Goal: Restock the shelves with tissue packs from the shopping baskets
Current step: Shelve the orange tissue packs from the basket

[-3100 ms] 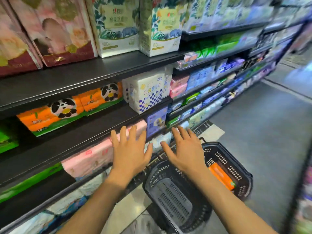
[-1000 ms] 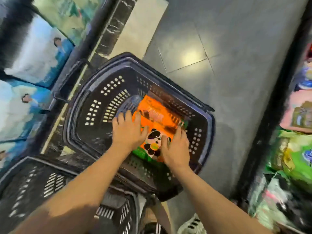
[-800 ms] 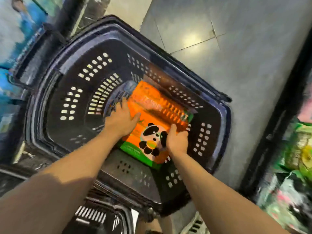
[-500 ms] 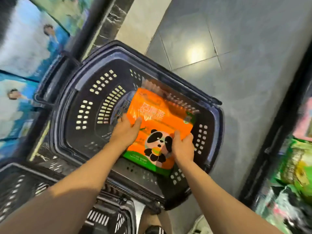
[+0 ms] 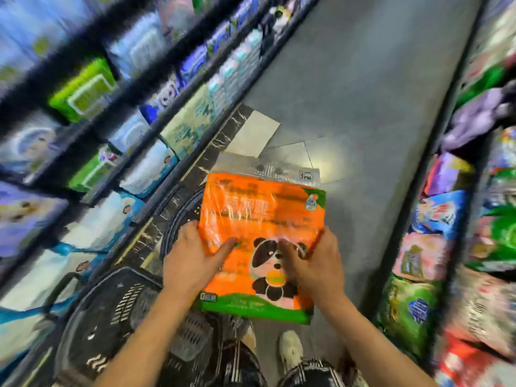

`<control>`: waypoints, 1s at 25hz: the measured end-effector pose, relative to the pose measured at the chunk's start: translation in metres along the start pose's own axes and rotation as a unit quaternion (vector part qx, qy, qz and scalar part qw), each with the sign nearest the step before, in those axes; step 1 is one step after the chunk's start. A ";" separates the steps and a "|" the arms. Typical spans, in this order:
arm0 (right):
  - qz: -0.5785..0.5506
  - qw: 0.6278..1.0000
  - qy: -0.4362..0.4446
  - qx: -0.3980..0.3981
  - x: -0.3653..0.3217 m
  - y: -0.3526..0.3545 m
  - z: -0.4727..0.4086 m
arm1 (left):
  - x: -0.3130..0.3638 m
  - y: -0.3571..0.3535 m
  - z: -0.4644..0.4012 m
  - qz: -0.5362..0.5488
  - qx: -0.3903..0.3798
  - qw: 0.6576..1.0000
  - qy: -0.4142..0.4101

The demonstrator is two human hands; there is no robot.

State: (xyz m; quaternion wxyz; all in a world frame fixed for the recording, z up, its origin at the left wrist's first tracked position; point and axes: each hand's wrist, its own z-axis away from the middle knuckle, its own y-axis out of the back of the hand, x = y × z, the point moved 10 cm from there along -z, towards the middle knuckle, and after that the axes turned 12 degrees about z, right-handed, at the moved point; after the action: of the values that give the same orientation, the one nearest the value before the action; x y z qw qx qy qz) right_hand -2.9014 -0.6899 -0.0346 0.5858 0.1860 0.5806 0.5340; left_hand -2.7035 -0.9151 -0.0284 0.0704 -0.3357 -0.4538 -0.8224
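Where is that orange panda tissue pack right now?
In the head view, the orange panda tissue pack is centre frame, held in the air between the left hand and right hand, above the dark basket.

Bright, even overhead light; a soft glare patch shines on the grey floor [image 5: 332, 155]. Shelves [image 5: 92, 113] at both edges smear with motion blur and wide-angle bending; the centre stays fairly sharp.

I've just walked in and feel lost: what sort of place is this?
Most likely a supermarket aisle for household paper goods. Stocked shelves line both sides of a grey floor, black shopping baskets sit below, and two hands hold an orange panda tissue pack.
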 end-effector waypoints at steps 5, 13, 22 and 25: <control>-0.012 0.997 0.074 0.033 -0.034 0.122 0.039 | 0.082 0.075 0.093 0.053 0.089 0.994 -0.024; -0.068 0.976 0.206 0.004 -0.072 0.210 0.111 | 0.105 0.135 0.252 0.081 0.232 0.968 -0.058; -0.047 0.929 0.360 -0.073 -0.173 0.150 0.221 | -0.011 0.205 0.383 0.134 0.384 0.912 0.059; -0.039 0.897 0.428 -0.108 -0.219 0.108 0.292 | -0.080 0.233 0.439 0.151 0.424 0.887 0.104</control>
State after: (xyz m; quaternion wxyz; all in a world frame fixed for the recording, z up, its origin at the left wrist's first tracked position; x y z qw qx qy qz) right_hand -2.6353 -0.7178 0.2367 0.3177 -0.1472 0.7206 0.5985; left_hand -2.3297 -0.7162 0.2439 0.3760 -0.2509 -0.6930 -0.5616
